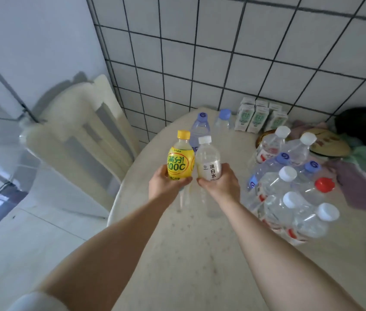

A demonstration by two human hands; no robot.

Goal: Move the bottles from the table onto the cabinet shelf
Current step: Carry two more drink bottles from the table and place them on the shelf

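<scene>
The left hand (166, 187) holds a yellow-labelled bottle (181, 159) with a yellow cap, its fingers wrapped round the lower body, and the right hand (220, 185) holds a white-capped bottle (208, 163) with a pale label in the same way, fingers closed round its base. Both bottles stand upright, long axes near vertical, caps up and away from the palms, and they sit side by side, touching or very nearly so, lifted clear above the counter (200, 254). Each bottle thus lies above and forward of the fingers that carry it, so the grip is low and the weight rides high. No cabinet shelf shows in this view, so which hand is nearer to it cannot be told; a pale chair (81, 135) stands just off the counter's left edge, on the left hand's side. The next move, as I judge it, is a carry away from the counter, keeping both bottles upright. Still on the counter are two blue-capped bottles (202, 126) behind the held pair, a cluster of clear bottles (289, 189) to the right with white, blue and red caps, and small cartons (258, 117) against the tiled wall (222, 52)
</scene>
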